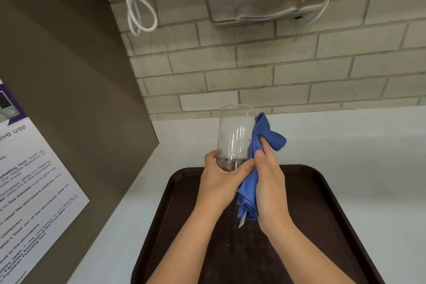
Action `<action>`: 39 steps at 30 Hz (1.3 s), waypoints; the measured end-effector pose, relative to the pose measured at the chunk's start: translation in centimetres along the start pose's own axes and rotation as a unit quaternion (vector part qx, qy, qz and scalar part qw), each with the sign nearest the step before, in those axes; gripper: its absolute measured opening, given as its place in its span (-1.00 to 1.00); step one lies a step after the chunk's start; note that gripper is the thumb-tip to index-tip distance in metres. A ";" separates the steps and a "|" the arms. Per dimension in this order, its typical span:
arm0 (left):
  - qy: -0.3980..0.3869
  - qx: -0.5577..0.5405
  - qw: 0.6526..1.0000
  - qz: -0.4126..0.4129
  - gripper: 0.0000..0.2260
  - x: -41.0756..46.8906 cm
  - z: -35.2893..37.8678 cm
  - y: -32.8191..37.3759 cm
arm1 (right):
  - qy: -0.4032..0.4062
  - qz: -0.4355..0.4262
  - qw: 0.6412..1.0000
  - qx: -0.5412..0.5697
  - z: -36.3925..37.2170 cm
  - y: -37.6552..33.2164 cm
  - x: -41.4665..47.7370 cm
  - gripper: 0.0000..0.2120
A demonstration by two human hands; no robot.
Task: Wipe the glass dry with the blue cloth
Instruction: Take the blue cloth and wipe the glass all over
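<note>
One possibly streaked glass (235,136) gripped by left hand (221,182); right hand (272,182) clutches blue cloth (265,131).

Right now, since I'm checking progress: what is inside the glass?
The glass looks empty; the blue cloth presses its outside, held by the right hand. Fingers of the left hand cover the base.

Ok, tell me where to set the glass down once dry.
Bare: the tray right of the hands, and the white counter between it and the brick wall. The strip by the brown panel is narrow. Crowded: the tray's far middle, with left hand, right hand, glass and blue cloth.
</note>
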State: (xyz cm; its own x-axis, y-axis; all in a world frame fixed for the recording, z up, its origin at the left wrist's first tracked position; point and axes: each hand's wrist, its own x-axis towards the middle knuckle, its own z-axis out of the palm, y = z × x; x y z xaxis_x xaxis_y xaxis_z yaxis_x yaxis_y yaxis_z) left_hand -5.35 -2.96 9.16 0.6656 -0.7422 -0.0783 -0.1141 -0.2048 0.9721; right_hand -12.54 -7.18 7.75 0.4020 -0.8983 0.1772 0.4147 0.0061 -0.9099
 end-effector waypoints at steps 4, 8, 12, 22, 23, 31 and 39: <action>0.009 -0.005 1.000 0.007 -0.22 0.0 -0.3 0.1 | -0.039 -0.083 0.990 -0.103 -0.7 0.1 -0.2 -0.60; 0.048 0.093 0.993 0.046 -0.21 -0.3 -0.8 0.3 | -0.093 -0.208 0.947 -0.228 -1.3 0.1 -0.4 -0.58; 0.089 0.200 0.974 0.067 -0.31 -0.2 -0.8 -0.2 | -0.140 -0.298 0.857 -0.397 -1.1 0.6 0.1 -0.59; 0.041 0.074 0.996 0.010 -0.27 0.4 -0.4 -0.2 | -0.069 -0.251 0.885 -0.385 0.7 -0.9 4.8 -0.57; 0.023 0.032 0.999 -0.010 -0.28 0.4 -0.3 -0.2 | -0.057 -0.210 0.920 -0.325 0.7 -1.2 4.7 -0.59; -0.117 -0.222 0.966 -0.063 -0.66 1.2 -1.1 0.1 | -0.037 0.023 0.998 -0.041 -0.6 -1.5 2.4 -0.64; 0.032 -0.028 0.999 0.028 -0.37 1.6 0.0 0.0 | -0.026 0.008 0.998 -0.059 -1.8 1.8 -1.4 -0.68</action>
State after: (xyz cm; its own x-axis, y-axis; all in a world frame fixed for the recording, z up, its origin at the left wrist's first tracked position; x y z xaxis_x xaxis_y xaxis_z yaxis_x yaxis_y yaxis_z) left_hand -4.27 -4.12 9.03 0.7054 -0.7088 -0.0107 -0.1127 -0.1270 0.9855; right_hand -13.83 -6.65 5.23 0.4513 -0.8743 0.1785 0.3107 -0.0335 -0.9499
